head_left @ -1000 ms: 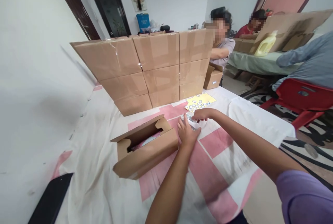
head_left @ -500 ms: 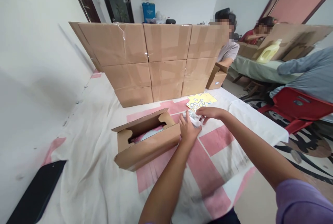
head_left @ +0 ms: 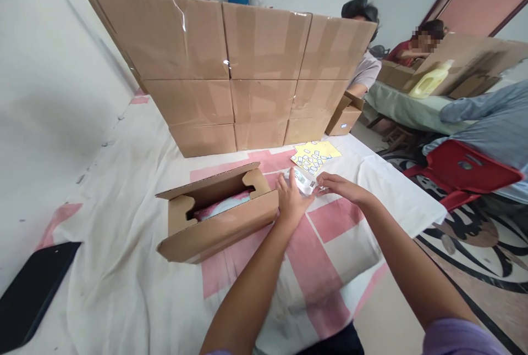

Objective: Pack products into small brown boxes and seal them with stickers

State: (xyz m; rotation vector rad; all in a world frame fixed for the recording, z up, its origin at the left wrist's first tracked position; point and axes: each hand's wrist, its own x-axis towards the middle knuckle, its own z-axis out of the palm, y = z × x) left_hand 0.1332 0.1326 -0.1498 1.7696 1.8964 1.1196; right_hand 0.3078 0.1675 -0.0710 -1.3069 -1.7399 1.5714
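Observation:
A small white packet [head_left: 304, 182] with printing lies on the cloth between my hands. My left hand [head_left: 292, 197] rests against its left side, fingers spread. At the packet's right edge is my right hand [head_left: 336, 184], its fingertips pinched together; what they pinch is too small to make out. Just beyond the packet is a yellow sheet [head_left: 317, 153] with many small white labels. To the left of my left hand stands an open cardboard box [head_left: 235, 228], with a pink and light-blue item [head_left: 225, 205] inside.
A wall of taped cardboard boxes [head_left: 264, 53] stands behind. A black phone-like slab [head_left: 37, 289] lies at the far left. Beyond the wall, a person sits near a small box [head_left: 344, 120]. A red chair [head_left: 470, 171] and other people are at right.
The view has shifted, and the box wall looks larger and nearer. My right fingertips have moved down along the packet's right edge, and more of its printed face shows.

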